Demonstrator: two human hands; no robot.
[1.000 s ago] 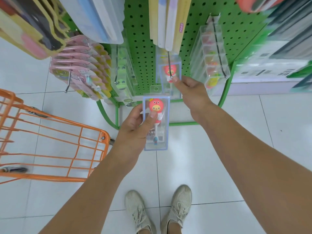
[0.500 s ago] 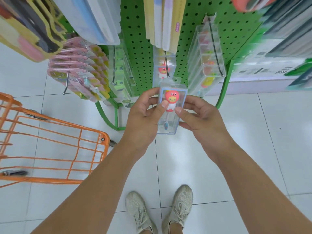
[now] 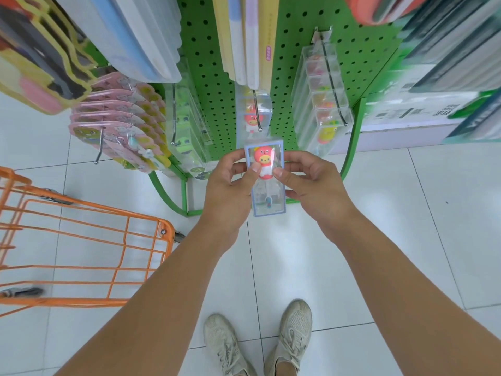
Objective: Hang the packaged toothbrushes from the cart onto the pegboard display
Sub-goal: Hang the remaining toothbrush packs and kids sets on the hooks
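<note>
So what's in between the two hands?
In the head view, the clear toothbrush box with the red cartoon character sits between the left hand and right hand; both pinch it, just below the middle hook.

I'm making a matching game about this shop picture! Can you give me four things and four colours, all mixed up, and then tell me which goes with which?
Things:
1. cart
2. pegboard
3. shoes
4. character on the toothbrush package held in both hands, left and right

Colours:
A. green
B. red-pink
C. orange
D. beige

Pairs: 1-C, 2-A, 3-D, 4-B
</note>
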